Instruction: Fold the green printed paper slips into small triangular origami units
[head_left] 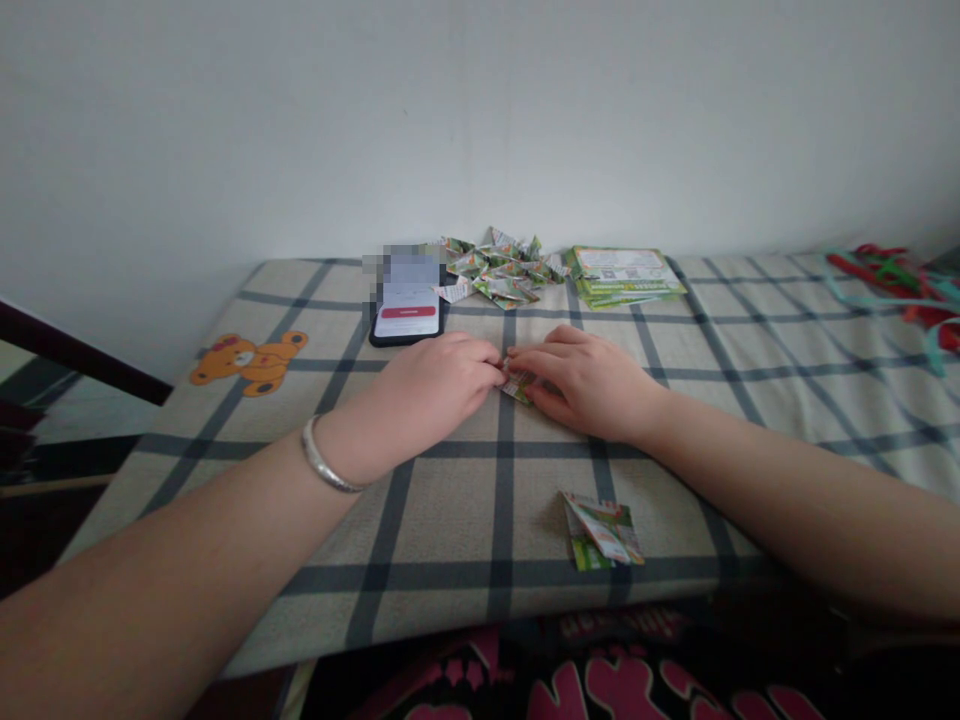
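Note:
My left hand (431, 385) and my right hand (589, 380) meet at the middle of a checked cloth (750, 340). Both pinch a small folded piece of green printed paper (519, 386), which is mostly hidden under the fingers. My left wrist wears a silver bangle (324, 462). Nearer to me lies another folded paper piece (602, 530), untouched. A pile of several folded paper pieces (499, 270) sits at the back by the wall, next to a stack of flat green leaflets (624, 274).
A phone (407, 310) with a lit screen lies just beyond my left hand. Red and green ribbons (900, 285) are heaped at the far right. A bear print (251, 362) marks the cloth at the left. The cloth's left edge drops off.

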